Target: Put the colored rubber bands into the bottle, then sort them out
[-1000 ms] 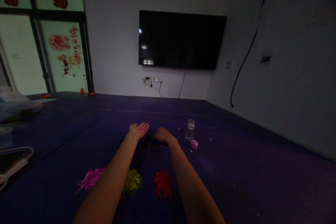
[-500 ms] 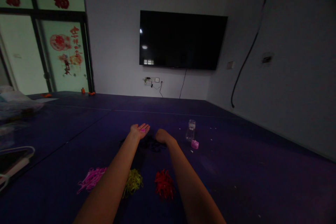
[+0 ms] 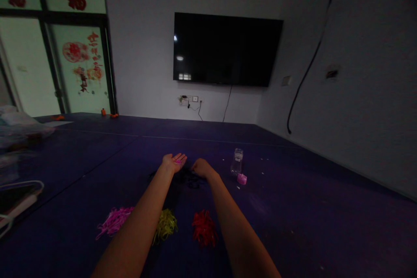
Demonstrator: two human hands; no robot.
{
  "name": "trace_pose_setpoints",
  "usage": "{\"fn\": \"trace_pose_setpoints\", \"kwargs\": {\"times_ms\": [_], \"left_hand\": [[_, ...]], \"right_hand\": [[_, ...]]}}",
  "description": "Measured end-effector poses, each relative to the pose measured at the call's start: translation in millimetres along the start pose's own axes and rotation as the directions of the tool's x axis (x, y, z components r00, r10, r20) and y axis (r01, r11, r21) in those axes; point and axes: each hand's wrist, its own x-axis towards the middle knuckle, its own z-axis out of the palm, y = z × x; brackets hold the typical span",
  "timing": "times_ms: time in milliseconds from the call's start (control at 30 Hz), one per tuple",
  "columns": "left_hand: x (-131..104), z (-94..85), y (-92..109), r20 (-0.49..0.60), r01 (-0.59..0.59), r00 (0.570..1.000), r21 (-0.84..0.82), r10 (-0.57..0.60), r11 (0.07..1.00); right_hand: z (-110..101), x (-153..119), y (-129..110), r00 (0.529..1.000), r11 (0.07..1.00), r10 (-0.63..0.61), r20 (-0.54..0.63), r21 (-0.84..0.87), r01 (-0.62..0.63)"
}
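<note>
My left hand [image 3: 171, 163] is palm up with its fingers stretched out, and a few small pink bands [image 3: 177, 162] lie on it. Just to its right, my right hand [image 3: 201, 168] is closed, fingertips pinched and pointing left; what is in them is too small to see. Under and between both hands spreads a dark pile of bands [image 3: 194, 181] on the dark blue floor mat [image 3: 130, 169]. Closer to me lie heaps of pink bands [image 3: 114, 222], partly behind my left forearm, yellow-green bands [image 3: 166, 225] and red bands [image 3: 204, 228].
Right of my hands a clear plastic bottle [image 3: 237, 163] lies near a pink cap [image 3: 241, 178], with white scraps around. At the left are plastic bags [image 3: 19, 130] and a dark tray-like object with a pale rim [image 3: 21, 202]. A television [image 3: 226, 50] hangs on the wall.
My right hand has turned a little and its pinched fingertips now show toward the left hand. The left hand stays nearly still, palm up with the pink bands.
</note>
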Motion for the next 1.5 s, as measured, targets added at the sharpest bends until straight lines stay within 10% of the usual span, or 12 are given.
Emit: {"fn": "trace_pose_setpoints", "kwargs": {"times_ms": [733, 1500], "left_hand": [[-10, 7.1, 2, 0.015, -0.021, 1.0, -0.016, 0.021, 1.0], [-7, 4.8, 9, 0.009, -0.046, 0.999, -0.052, 0.047, 0.998]], "right_hand": [[18, 0, 1, 0.98, 0.977, 0.187, -0.072, -0.087, -0.193], [12, -14, -14, 0.988, 0.976, 0.115, -0.099, -0.175, -0.131]]}}
